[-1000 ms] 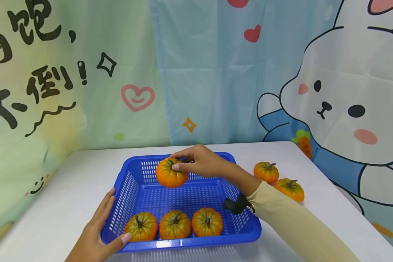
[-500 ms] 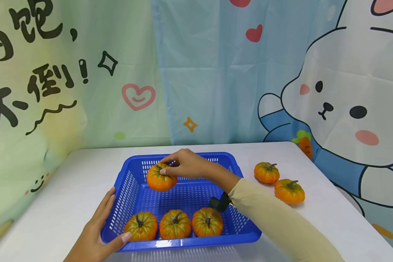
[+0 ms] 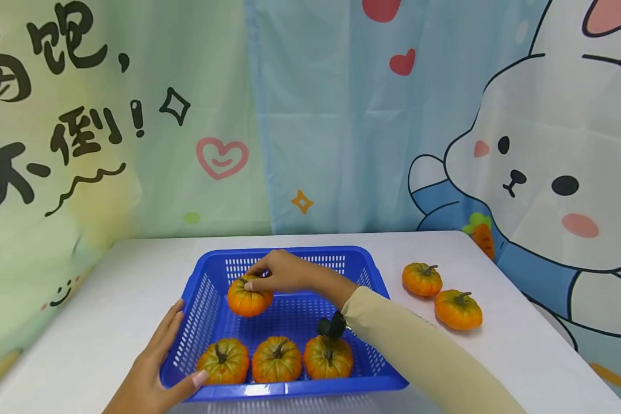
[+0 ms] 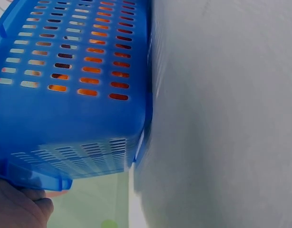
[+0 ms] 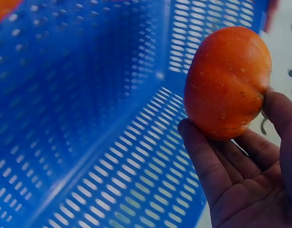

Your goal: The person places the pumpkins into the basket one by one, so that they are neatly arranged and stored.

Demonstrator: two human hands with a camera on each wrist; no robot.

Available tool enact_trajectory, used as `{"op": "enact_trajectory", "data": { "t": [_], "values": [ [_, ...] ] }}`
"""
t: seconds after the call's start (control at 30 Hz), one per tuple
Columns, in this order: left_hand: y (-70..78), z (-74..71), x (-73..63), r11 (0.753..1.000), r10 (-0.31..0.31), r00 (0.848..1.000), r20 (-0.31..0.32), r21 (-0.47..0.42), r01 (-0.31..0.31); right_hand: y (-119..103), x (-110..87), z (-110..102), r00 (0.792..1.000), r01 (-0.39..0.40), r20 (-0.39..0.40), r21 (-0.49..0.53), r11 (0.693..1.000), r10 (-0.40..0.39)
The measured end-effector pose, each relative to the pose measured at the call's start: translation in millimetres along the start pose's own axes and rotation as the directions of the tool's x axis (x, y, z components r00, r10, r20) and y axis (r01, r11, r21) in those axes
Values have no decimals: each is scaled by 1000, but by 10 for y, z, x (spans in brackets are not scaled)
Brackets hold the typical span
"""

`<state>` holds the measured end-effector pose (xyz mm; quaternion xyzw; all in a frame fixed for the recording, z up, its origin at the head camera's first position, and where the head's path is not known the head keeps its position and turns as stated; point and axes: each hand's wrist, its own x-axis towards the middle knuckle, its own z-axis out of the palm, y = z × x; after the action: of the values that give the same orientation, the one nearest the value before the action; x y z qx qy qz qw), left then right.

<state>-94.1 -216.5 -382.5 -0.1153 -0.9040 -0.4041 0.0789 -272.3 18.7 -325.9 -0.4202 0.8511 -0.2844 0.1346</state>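
Observation:
In the head view my right hand [image 3: 279,271] pinches a small orange pumpkin [image 3: 249,299] by its top, over the back left of a blue plastic basket [image 3: 310,306]. From the right wrist view, fingers and thumb hold that pumpkin [image 5: 228,83] near the perforated basket wall [image 5: 150,166]; whether it touches the floor cannot be told. My left hand [image 3: 152,368] grips the basket's left front corner, its thumb over the rim. Three green-orange pumpkins line the basket's front: left pumpkin [image 3: 223,362], middle pumpkin [image 3: 277,361], right pumpkin [image 3: 327,359].
Two more pumpkins lie on the white table [image 3: 108,299] right of the basket: a rear pumpkin [image 3: 421,280] and a nearer pumpkin [image 3: 458,310]. A printed curtain [image 3: 315,115] hangs behind the table. My right sleeve [image 3: 419,345] crosses the basket's right side.
My right hand has carried its pumpkin leftward and lower into the basket. The left hand keeps its place at the basket corner, and the other pumpkins have stayed put.

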Motion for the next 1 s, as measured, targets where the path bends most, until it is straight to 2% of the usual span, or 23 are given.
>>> {"op": "enact_trajectory", "data": {
  "t": [0.13,0.37,0.7,0.83,1.0],
  "values": [
    [-1,3,-17,1000,-15,1000,1,0,15,0,51,122,998,13,63,-27,1000,-11],
    [-4,11,-22,1000,18,1000,-18,20,-18,1,135,233,995,32,100,-72,997,-25],
    [-7,-7,-17,1000,3,1000,-10,18,-3,-58,213,331,984,-21,175,-118,993,42],
    [-27,-8,-20,999,24,1000,-20,27,-24,-41,208,325,974,-37,218,-81,996,54],
    [-29,-11,-23,998,43,999,-24,36,-42,-41,180,313,956,-156,263,67,985,133]
  ]
}}
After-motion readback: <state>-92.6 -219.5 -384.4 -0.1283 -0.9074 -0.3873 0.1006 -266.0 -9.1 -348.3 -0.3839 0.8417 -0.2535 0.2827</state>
